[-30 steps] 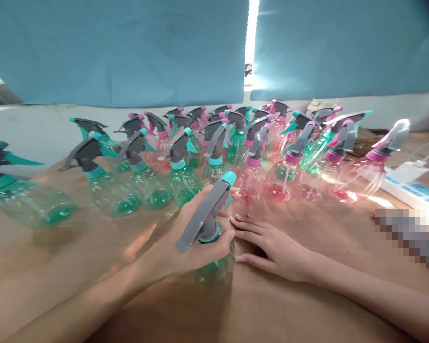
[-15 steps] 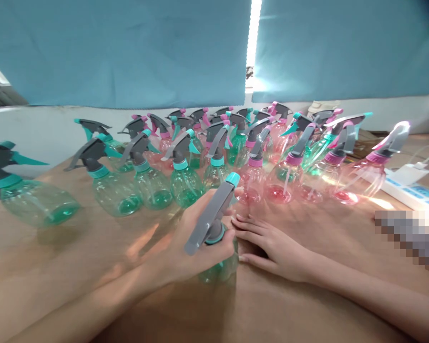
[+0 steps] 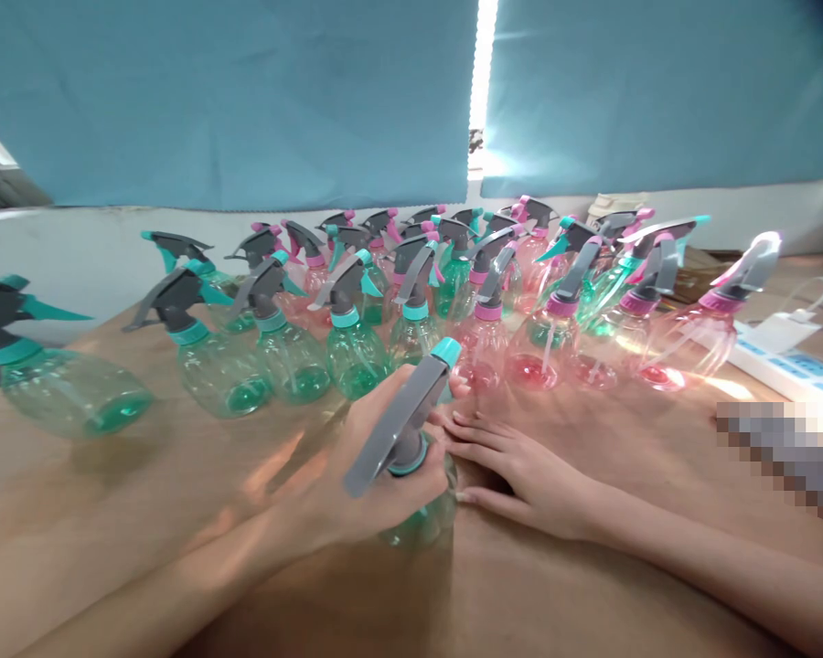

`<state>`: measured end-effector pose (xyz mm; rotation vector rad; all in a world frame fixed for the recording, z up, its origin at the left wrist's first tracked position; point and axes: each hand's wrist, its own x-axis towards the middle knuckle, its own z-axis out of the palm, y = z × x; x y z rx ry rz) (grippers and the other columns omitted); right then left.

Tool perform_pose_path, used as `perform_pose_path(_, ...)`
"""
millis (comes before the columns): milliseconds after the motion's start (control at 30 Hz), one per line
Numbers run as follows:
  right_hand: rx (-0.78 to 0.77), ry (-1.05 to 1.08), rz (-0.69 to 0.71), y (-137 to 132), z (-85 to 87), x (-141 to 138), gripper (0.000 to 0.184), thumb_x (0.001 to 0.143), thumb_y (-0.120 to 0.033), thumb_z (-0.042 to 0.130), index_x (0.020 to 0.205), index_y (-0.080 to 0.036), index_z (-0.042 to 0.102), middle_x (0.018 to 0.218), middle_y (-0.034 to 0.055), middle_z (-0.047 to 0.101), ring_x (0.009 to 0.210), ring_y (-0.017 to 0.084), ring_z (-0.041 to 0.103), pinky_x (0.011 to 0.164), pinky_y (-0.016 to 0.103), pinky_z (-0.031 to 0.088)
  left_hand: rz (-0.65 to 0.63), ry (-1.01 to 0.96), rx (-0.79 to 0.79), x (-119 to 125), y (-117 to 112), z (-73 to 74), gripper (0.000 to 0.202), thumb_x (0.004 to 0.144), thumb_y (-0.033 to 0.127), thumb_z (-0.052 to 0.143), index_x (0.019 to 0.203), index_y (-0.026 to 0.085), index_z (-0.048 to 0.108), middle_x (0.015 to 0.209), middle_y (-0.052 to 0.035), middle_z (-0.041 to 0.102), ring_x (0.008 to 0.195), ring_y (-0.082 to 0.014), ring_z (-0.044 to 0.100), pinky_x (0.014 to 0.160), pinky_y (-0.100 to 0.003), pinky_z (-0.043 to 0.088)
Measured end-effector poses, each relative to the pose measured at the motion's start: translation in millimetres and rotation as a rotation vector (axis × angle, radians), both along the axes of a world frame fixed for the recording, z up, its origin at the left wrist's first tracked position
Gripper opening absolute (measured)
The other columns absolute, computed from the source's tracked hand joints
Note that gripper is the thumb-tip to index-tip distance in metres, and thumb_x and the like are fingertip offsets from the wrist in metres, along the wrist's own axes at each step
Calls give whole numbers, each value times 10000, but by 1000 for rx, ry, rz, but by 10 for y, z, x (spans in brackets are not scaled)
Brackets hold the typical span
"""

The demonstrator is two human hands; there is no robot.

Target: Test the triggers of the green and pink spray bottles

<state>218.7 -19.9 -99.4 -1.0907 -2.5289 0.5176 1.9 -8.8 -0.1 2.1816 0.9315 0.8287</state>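
Note:
My left hand (image 3: pixel 377 457) is wrapped round the neck of a green spray bottle (image 3: pixel 422 523) with a grey trigger head and a turquoise nozzle. The bottle stands upright on the brown table (image 3: pixel 555 594) close in front of me, its body partly hidden by the hand. To the right of it, my right hand (image 3: pixel 514 461) lies palm down on the table, fingers stretched out and slightly spread, with the fingertips close to the bottle. Beyond the hands stand a green spray bottle (image 3: pixel 357 356) with a turquoise collar and a pink spray bottle (image 3: pixel 481 352) with a pink collar.
Several more green and pink spray bottles fill the back of the table in rows, with a green bottle (image 3: pixel 75 388) at far left. On the right lie a white power strip (image 3: pixel 796 366) with a plug and a pixelated object (image 3: pixel 788 448). Blue blinds (image 3: pixel 247 100) hang behind.
The spray head in my left hand has tilted or turned slightly, its grey rear end shifting a little left and down. My right hand stays in place.

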Motion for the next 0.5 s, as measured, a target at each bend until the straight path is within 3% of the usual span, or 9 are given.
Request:
perform_pose_path(200,4,48,1,3,-14,7,581,949,-505,499,1448,-214,442,1496,99,436,1411,275,343,1158,495,298,-8,102,-49,-78,3,-26,182,805,189,514,965,253,455,708,58,534,564,-129,534,549,-253,456)
perform_pose_path(400,6,55,-6,-4,0,6,568,947,-504,504,1441,-228,453,1489,94,447,1396,282,370,1148,503,315,-33,23,-39,-49,8,12,193,786,156,532,928,260,451,756,46,550,630,-137,570,670,-273,528)
perform_pose_path(500,5,47,-13,-7,1,5,572,947,-508,501,1441,-223,453,1490,97,447,1393,285,374,1144,504,320,-56,-11,-46,-28,10,65,230,757,125,530,937,255,467,734,58,548,615,-127,576,641,-258,526)
